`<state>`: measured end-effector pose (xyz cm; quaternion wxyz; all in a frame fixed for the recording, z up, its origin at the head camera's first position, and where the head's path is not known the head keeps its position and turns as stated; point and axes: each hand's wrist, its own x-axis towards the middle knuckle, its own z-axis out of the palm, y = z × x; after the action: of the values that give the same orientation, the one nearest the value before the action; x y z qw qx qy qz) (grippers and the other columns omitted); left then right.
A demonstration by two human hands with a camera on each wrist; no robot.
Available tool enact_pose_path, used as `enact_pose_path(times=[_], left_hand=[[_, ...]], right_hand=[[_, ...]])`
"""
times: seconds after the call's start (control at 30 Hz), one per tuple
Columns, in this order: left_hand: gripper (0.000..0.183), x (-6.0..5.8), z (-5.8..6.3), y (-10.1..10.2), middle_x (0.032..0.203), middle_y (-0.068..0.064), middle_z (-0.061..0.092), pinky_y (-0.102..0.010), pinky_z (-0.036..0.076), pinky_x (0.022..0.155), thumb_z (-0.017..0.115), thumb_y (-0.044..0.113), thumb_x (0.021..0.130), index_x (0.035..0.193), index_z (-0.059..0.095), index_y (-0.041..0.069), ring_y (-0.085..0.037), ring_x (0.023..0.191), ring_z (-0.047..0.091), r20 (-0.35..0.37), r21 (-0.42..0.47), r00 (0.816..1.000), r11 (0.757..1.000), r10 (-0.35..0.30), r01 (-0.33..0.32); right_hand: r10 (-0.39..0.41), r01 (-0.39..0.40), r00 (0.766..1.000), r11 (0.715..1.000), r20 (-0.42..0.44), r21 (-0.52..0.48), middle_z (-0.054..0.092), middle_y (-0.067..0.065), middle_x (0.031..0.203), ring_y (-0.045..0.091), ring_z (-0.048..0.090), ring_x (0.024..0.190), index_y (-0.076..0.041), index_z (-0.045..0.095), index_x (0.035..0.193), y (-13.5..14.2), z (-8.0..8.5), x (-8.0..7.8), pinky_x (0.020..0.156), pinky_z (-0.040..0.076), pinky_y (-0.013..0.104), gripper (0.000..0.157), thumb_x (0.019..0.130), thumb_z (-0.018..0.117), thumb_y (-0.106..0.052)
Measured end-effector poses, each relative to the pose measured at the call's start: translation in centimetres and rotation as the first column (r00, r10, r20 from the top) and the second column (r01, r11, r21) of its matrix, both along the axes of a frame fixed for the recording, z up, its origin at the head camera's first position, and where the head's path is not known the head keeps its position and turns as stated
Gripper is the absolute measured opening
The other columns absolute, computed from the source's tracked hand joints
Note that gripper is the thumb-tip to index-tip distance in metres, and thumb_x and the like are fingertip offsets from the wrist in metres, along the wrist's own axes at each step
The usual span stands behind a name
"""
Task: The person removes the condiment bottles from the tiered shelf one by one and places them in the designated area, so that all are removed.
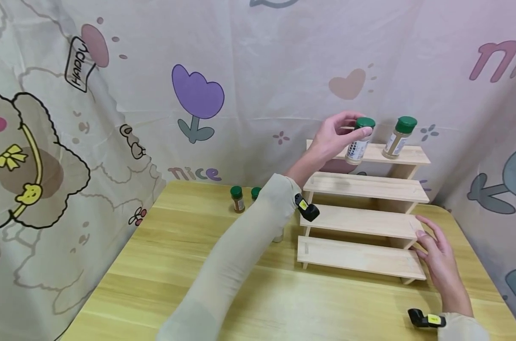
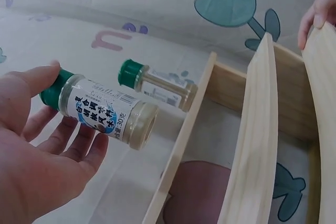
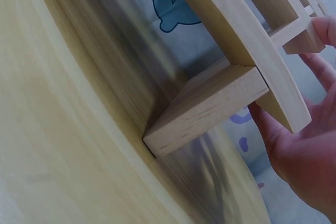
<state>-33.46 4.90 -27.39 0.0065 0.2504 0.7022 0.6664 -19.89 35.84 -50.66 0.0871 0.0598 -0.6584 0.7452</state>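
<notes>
My left hand grips a spice jar by its green cap, just above the top tier of a stepped wooden rack. The left wrist view shows the jar with a white label in dark printed characters and pale powder inside. A second green-capped jar stands on the top tier, to the right of the held one. At the rack's right end, my right hand rests its fingers against the ends of the lower tiers. In the right wrist view the fingers touch the wood.
The rack stands on a wooden table. Left of it is a green-capped jar with reddish-brown contents; another green cap shows beside it, partly behind my left sleeve. A printed cloth hangs behind the table.
</notes>
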Motion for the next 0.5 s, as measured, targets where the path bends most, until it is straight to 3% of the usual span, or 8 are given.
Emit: enact_pose_path(times=[0.23, 0.5], left_hand=[[0.032, 1.9, 0.3, -1.4, 0.114, 0.001, 0.068, -0.023, 0.055, 0.087, 0.074, 0.018, 0.096, 0.127, 0.066, 0.013, -0.01, 0.102, 0.067, -0.022, 0.02, 0.998, 0.998, -0.062, 0.063], [0.034, 3.8, 0.3, -3.3, 0.117, -0.003, 0.069, -0.026, 0.056, 0.088, 0.073, 0.013, 0.097, 0.128, 0.064, 0.009, -0.015, 0.102, 0.068, -0.011, 0.054, 0.996, 0.995, -0.088, 0.088]], right_hand=[[0.006, -0.006, 1.0, 1.0, -0.011, -0.017, 0.045, -0.007, 0.136, -0.004, 0.061, 0.109, -0.017, 0.042, 0.156, 0.4, 0.0, 0.0, 0.08, 0.054, 0.014, 0.048, 0.109, 0.044, -0.007], [0.021, -0.021, 1.0, 1.0, -0.019, -0.013, 0.047, -0.007, 0.135, -0.003, 0.062, 0.11, -0.015, 0.041, 0.156, 0.1, -0.3, -0.1, 0.081, 0.055, 0.015, 0.048, 0.109, 0.044, -0.007]])
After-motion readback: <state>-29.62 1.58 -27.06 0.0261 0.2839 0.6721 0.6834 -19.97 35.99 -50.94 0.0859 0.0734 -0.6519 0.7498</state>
